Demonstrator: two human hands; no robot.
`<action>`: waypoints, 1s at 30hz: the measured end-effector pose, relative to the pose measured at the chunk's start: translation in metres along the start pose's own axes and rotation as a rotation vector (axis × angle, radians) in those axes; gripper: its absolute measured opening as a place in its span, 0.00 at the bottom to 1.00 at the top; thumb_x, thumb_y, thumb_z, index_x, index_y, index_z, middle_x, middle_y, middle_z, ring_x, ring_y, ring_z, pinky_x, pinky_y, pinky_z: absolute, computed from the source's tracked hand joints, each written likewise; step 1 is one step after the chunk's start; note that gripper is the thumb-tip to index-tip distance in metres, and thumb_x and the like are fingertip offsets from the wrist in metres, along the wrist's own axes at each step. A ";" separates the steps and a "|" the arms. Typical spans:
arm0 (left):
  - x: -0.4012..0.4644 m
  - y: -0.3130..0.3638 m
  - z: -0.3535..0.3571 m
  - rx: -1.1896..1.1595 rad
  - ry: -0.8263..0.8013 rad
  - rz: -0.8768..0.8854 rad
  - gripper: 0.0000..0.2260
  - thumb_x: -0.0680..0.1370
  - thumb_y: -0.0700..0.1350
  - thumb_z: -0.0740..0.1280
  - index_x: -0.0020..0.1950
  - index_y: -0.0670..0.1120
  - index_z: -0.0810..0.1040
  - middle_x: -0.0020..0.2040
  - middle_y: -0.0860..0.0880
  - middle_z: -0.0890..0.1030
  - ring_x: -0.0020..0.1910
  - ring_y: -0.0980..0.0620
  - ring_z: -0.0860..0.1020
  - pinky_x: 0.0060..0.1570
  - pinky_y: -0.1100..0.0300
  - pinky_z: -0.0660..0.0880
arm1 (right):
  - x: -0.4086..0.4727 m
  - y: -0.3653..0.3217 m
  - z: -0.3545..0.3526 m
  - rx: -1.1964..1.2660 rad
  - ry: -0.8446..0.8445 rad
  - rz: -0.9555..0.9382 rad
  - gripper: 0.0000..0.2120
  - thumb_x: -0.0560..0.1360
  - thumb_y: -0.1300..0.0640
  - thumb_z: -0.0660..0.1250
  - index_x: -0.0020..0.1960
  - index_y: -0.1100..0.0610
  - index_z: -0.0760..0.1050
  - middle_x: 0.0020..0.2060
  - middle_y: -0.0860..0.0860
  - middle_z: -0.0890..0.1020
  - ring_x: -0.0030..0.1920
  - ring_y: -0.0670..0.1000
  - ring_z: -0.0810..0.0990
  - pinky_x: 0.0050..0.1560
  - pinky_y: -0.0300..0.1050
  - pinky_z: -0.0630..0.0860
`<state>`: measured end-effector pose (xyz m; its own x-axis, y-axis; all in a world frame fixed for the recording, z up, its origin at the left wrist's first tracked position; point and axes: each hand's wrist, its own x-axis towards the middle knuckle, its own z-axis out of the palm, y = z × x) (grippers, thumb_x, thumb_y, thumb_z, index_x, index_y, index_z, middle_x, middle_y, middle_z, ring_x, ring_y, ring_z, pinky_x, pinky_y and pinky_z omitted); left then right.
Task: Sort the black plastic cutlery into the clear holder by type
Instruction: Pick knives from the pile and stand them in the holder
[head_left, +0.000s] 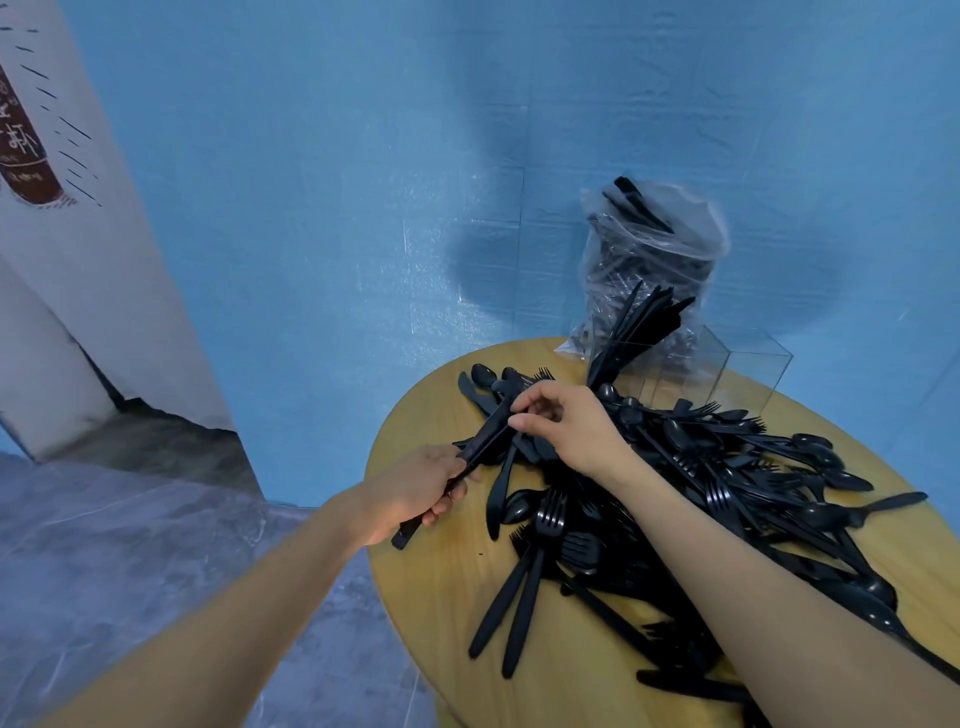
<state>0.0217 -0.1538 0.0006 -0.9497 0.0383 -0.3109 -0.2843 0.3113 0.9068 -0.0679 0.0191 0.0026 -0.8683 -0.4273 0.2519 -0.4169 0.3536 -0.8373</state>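
The only writing I can find is on the white panel (78, 208) at far left, which carries a brown printed graphic with light characters; I cannot read them at this angle. I see no brand mark on the cutlery itself. The work surface is a round, yellow wood-grain table (457, 587), set against a blue textured wall (363, 182), with grey marbled floor tiles (130, 561) to its left. A large pile of black plastic cutlery (737, 483) covers most of the table top: forks, spoons and knives lie crossed over one another. The clear holder (727, 371) stands at the far edge of the table; its left compartment holds a group of black pieces standing on end and leaning left, and I cannot tell their type with certainty. Directly behind the holder stands a clear plastic bag (649, 260) with more black cutlery inside. The left hand (415, 493) has its fingers curled around a bundle of knives (478, 452), gripping it near the handle end. The right hand (566, 426) pinches the upper end of the same bundle between thumb and fingertips.
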 end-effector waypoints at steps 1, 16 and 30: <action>0.000 0.000 0.002 0.018 -0.003 0.017 0.13 0.83 0.45 0.51 0.52 0.42 0.74 0.31 0.51 0.69 0.25 0.56 0.64 0.26 0.64 0.62 | 0.001 -0.001 0.001 0.023 0.016 0.010 0.06 0.71 0.61 0.73 0.43 0.54 0.77 0.36 0.47 0.77 0.37 0.46 0.73 0.44 0.38 0.73; 0.016 -0.027 -0.003 -0.274 0.385 0.148 0.12 0.84 0.45 0.51 0.49 0.44 0.71 0.34 0.49 0.67 0.30 0.55 0.65 0.32 0.61 0.67 | 0.006 -0.007 0.034 -0.508 -0.007 0.140 0.13 0.75 0.52 0.69 0.54 0.59 0.73 0.46 0.51 0.75 0.46 0.51 0.74 0.44 0.41 0.70; 0.021 -0.035 0.016 -0.240 0.500 0.329 0.11 0.84 0.46 0.51 0.49 0.47 0.72 0.34 0.50 0.69 0.29 0.58 0.66 0.30 0.66 0.67 | -0.004 -0.015 0.051 -0.977 -0.004 0.196 0.09 0.78 0.63 0.60 0.58 0.60 0.67 0.57 0.60 0.71 0.47 0.57 0.78 0.38 0.42 0.68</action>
<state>0.0134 -0.1487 -0.0424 -0.9225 -0.3694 0.1117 0.0655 0.1353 0.9886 -0.0446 -0.0271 -0.0111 -0.9453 -0.2903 0.1485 -0.3060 0.9471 -0.0964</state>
